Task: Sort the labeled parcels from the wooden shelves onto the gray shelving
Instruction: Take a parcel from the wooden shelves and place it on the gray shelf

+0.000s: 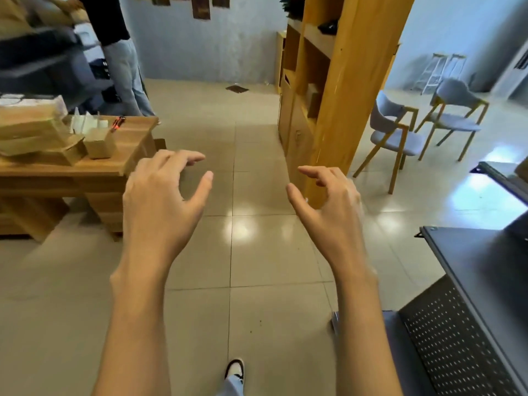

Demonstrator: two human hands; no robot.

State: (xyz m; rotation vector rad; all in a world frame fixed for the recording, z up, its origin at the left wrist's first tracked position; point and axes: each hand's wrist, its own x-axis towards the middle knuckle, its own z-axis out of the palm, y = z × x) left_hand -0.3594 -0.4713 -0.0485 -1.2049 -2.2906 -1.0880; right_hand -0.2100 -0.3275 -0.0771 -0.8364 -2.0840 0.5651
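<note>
I see my left hand [160, 192] and right hand [328, 201] loosely curled, holding nothing, above glossy beige floor tiles [257, 252]. Tall wooden shelves [337, 95] stand ahead; perforated gray shelving [463, 324] at right.

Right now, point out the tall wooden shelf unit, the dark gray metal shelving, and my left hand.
tall wooden shelf unit [340, 90], head view, on its front side panel.
dark gray metal shelving [480, 270], head view, on its flat shelf surface.
left hand [163, 192], head view, back of the hand.
</note>
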